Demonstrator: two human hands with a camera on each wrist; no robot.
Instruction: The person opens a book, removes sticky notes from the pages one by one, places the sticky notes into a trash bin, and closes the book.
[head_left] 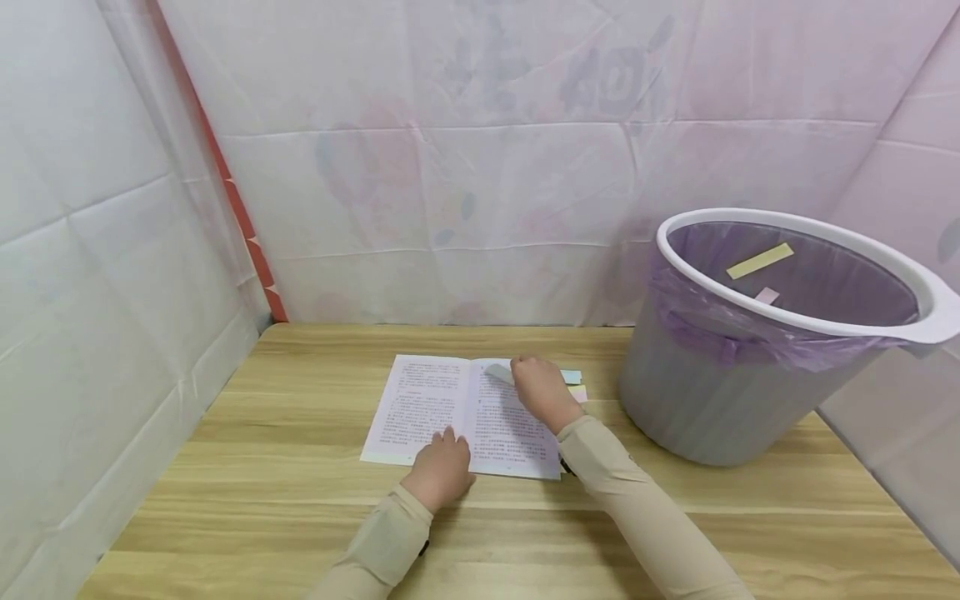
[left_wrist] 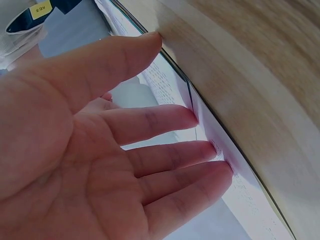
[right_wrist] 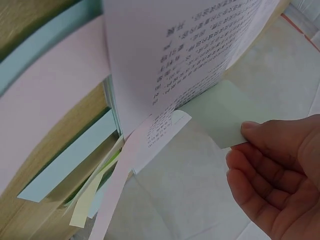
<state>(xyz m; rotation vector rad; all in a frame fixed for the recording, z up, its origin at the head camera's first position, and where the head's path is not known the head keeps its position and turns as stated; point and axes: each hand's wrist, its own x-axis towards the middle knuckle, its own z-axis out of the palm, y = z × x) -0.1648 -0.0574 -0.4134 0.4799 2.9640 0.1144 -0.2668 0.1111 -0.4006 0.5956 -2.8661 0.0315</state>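
An open book (head_left: pixel 427 408) with printed pages lies flat on the wooden table. Thumb and forefinger of my right hand (head_left: pixel 543 392) pinch one end of a pale green paper strip (right_wrist: pixel 222 115). The strip's other end meets the printed page, and whether it still sticks there is hard to tell. My left hand (head_left: pixel 441 468) rests at the book's lower edge near the spine, its fingers (left_wrist: pixel 175 155) extended and fingertips on the page. Past the right page's edge stick out a blue strip (right_wrist: pixel 70 160), a pink strip (right_wrist: pixel 117 190) and a yellowish strip (right_wrist: pixel 86 202).
To the right of the book stands a grey bin (head_left: pixel 697 400) with a white rim and a purple liner. Inside it are a yellow strip (head_left: pixel 760 261) and a pink strip (head_left: pixel 767 296). Pale cloth (head_left: pixel 450 192) hangs behind the wooden table (head_left: pixel 285 533).
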